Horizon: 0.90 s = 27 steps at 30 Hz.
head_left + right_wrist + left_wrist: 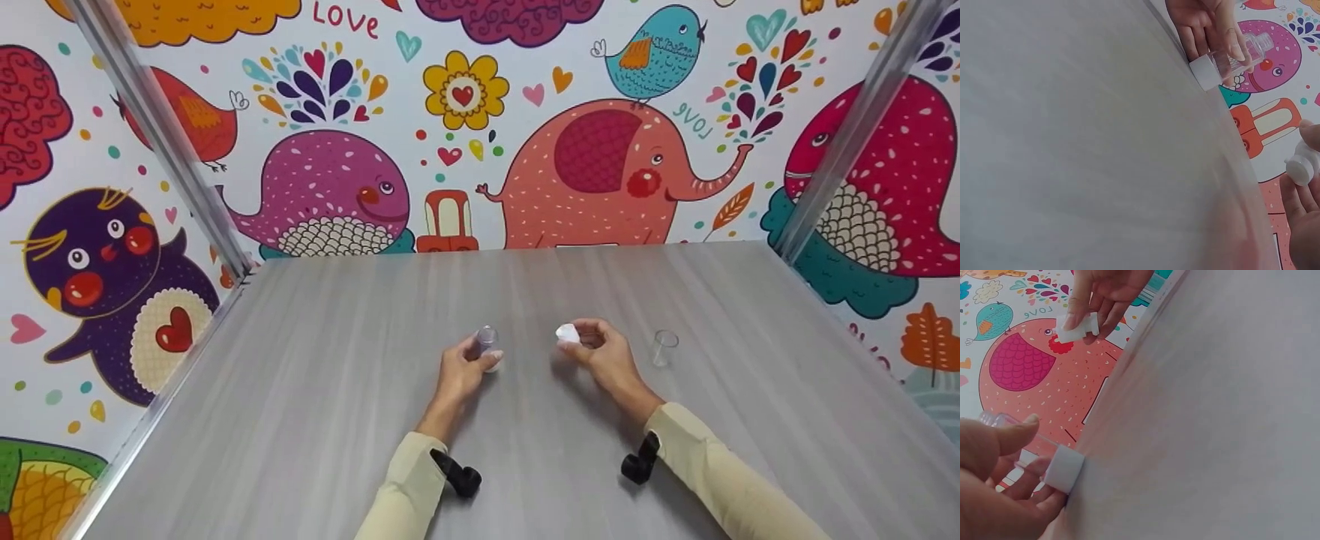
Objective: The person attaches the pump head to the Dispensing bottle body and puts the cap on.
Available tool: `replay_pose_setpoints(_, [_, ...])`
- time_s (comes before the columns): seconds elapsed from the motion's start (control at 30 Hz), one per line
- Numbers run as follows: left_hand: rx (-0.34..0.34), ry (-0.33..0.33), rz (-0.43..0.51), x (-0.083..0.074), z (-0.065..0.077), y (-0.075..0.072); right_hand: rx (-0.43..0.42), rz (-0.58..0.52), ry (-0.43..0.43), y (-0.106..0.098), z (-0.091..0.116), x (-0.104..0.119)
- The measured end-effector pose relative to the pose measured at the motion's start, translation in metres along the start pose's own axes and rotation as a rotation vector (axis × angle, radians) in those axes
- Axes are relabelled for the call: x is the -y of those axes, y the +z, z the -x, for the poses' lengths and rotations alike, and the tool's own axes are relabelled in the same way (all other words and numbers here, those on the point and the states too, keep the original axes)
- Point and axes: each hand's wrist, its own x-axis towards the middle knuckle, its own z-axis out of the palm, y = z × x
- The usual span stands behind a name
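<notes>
We see the small clear plastic bottle with a white base [487, 339] near the middle of the head frame, its bare neck uppermost and its long axis close to upright; in the left wrist frame that axis slants from the neck at the left edge down to the base in the lower left. The left hand [460, 369] grips it round the body. To the right, apart from the neck, the right hand [609, 358] pinches a small white plastic cap [568, 333], whose round end faces the lower left of the right wrist frame. We judge the step in hand to be fitting or parting these two pieces, though we cannot tell which; fitting would call for bringing the cap over the neck, axes lined up. Farther right, a clear hollow cylinder [664, 349] stands on the grey wood-grained table [315, 337]
</notes>
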Motion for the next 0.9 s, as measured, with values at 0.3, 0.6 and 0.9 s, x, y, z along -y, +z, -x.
replay_pose_setpoints(0.3, [-0.005,-0.010,-0.013,0.0009,0.0002,0.0011,-0.023,-0.041,0.008,0.0046,0.0011,0.0007])
replay_pose_setpoints(0.6, [-0.003,-0.021,0.004,0.0011,-0.0012,0.0015,-0.027,0.007,0.001,0.0041,-0.0005,0.0047])
replay_pose_setpoints(0.9, [-0.012,-0.014,-0.002,0.0011,-0.0017,0.0014,-0.033,0.002,-0.007,0.0073,-0.0020,0.0061])
